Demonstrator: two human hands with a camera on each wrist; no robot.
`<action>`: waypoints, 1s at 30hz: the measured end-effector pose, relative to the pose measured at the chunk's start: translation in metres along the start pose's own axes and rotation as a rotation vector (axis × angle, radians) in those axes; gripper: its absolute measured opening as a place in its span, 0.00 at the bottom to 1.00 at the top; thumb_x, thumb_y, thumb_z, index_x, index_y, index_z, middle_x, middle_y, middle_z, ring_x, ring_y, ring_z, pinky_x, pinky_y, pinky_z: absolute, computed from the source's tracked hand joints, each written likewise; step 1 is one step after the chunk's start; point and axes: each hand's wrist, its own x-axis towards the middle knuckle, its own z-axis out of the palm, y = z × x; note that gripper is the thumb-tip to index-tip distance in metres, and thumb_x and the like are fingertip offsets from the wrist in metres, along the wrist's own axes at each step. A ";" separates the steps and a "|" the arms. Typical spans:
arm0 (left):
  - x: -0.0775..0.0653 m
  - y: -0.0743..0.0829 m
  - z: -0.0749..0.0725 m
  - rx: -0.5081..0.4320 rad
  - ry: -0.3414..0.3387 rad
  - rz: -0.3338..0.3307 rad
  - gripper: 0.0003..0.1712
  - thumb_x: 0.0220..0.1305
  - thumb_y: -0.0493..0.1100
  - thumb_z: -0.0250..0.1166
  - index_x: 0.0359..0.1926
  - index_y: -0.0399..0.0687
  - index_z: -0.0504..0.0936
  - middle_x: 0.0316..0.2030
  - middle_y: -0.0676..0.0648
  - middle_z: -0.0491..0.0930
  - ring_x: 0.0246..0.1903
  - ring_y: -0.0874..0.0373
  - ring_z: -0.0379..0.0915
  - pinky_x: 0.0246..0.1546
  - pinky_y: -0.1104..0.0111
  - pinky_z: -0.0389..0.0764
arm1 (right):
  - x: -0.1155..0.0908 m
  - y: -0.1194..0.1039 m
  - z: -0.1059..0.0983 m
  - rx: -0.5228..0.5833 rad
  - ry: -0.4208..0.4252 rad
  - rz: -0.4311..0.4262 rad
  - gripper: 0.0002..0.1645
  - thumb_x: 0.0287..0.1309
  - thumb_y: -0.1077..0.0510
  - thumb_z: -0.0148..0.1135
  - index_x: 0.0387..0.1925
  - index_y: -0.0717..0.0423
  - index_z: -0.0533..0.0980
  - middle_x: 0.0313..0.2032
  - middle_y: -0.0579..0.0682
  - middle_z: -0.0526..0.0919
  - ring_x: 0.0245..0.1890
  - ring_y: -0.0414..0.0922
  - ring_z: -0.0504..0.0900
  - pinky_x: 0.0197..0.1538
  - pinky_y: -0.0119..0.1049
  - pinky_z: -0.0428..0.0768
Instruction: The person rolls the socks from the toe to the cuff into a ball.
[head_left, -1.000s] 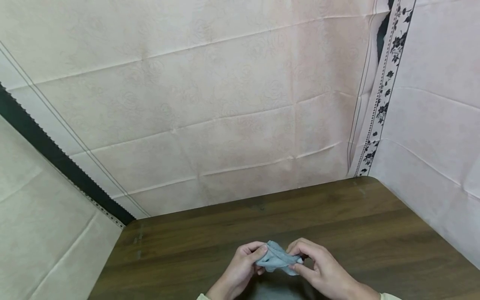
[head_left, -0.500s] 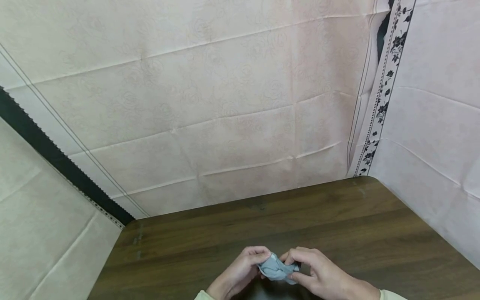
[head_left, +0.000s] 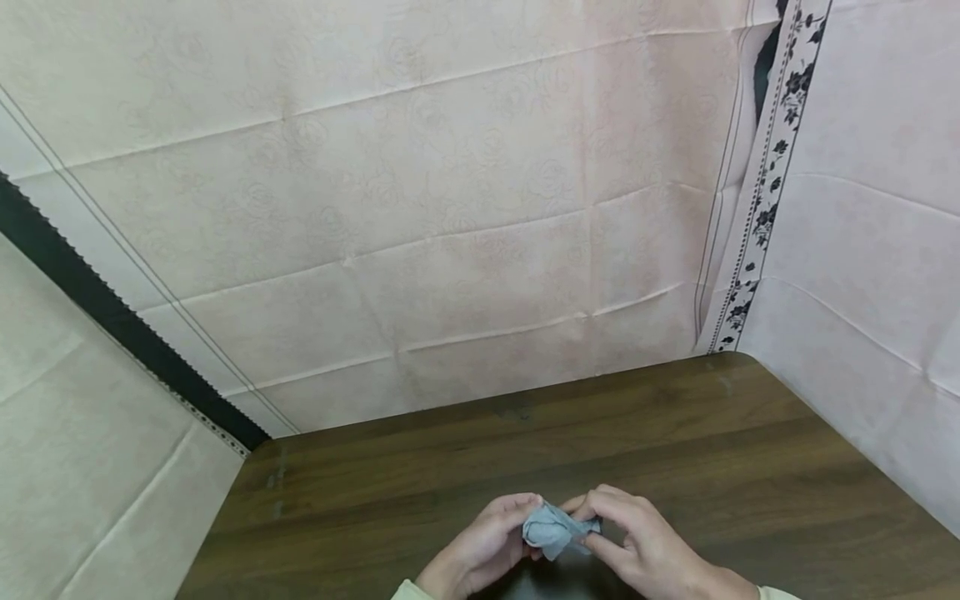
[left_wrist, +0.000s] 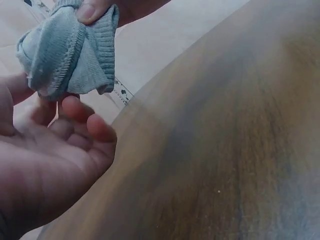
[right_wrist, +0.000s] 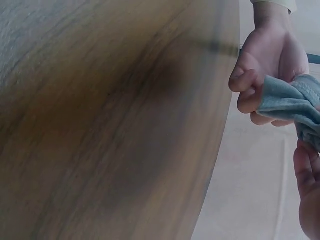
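A light blue knitted sock point(head_left: 550, 530), bunched into a small bundle, is held between both hands above the table. Its ribbed cuff point(left_wrist: 102, 52) and a stitched seam show in the left wrist view. My left hand point(head_left: 491, 537) pinches the bundle's left end, the other fingers curled beneath it. From the right, my right hand point(head_left: 637, 537) grips the sock with thumb and fingertips; its thumb point(left_wrist: 90, 11) presses on the fabric near the cuff. In the right wrist view the folded sock point(right_wrist: 290, 100) overlaps the left hand's fingers.
The brown wood-grain table point(head_left: 465, 467) spreads under both hands. Pale creased cloth point(head_left: 450, 208) hangs behind it, with more cloth at the left and right sides. A dark strip point(head_left: 135, 325) runs down the left corner, a floral border point(head_left: 765, 200) down the right.
Both hands keep hold of the sock. The bundle has turned and become more compact, shifting slightly. The left hand has tilted, and the right hand's fingers have moved along the fabric.
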 end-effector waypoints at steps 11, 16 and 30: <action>-0.003 0.003 0.006 0.215 0.292 0.041 0.08 0.70 0.42 0.64 0.34 0.45 0.77 0.22 0.53 0.77 0.19 0.64 0.68 0.21 0.73 0.69 | 0.002 0.007 -0.007 -0.136 -0.038 -0.144 0.27 0.49 0.74 0.70 0.48 0.47 0.79 0.52 0.47 0.84 0.48 0.41 0.80 0.51 0.27 0.76; -0.006 0.010 0.009 0.377 0.350 0.055 0.19 0.73 0.51 0.61 0.36 0.38 0.83 0.20 0.50 0.77 0.17 0.61 0.72 0.18 0.72 0.69 | 0.002 0.014 -0.012 -0.249 -0.023 -0.217 0.24 0.47 0.72 0.69 0.45 0.48 0.79 0.52 0.47 0.83 0.46 0.41 0.79 0.50 0.24 0.75; -0.005 0.016 0.013 0.347 0.192 -0.049 0.18 0.74 0.49 0.61 0.48 0.37 0.84 0.30 0.47 0.84 0.22 0.60 0.79 0.19 0.73 0.75 | 0.001 0.017 -0.012 -0.380 -0.002 -0.242 0.14 0.77 0.52 0.47 0.43 0.47 0.79 0.51 0.48 0.79 0.47 0.44 0.78 0.51 0.26 0.75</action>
